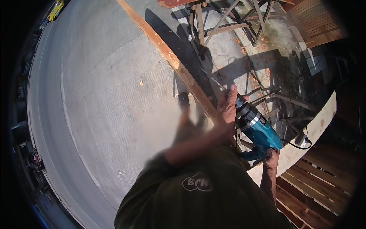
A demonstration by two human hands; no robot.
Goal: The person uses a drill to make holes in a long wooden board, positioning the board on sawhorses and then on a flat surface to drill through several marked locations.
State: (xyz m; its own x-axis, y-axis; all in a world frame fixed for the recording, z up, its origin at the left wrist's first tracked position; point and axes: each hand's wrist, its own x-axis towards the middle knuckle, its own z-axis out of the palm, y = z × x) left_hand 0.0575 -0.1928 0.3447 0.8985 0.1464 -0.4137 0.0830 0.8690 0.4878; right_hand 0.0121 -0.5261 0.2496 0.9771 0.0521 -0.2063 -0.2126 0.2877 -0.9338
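A teal and black Makita power drill (258, 128) is held in both hands, to the right of the wooden beam. My left hand (227, 110) is closed around its black chuck end, the thumb pointing up. My right hand (271, 158) grips the drill at its rear, near the handle. A long thin bit (216, 81) extends from the chuck towards the upper left. The long wooden beam (177, 64) bears wood chips and runs diagonally from the top to beside my left hand.
Wooden trestles (200, 25) stand at the top. A pale board (297, 148) with a power socket (302, 140) and black cord lies at right. Slatted wooden panels (314, 183) are at lower right. Shavings litter the concrete; a road (51, 114) curves along the left.
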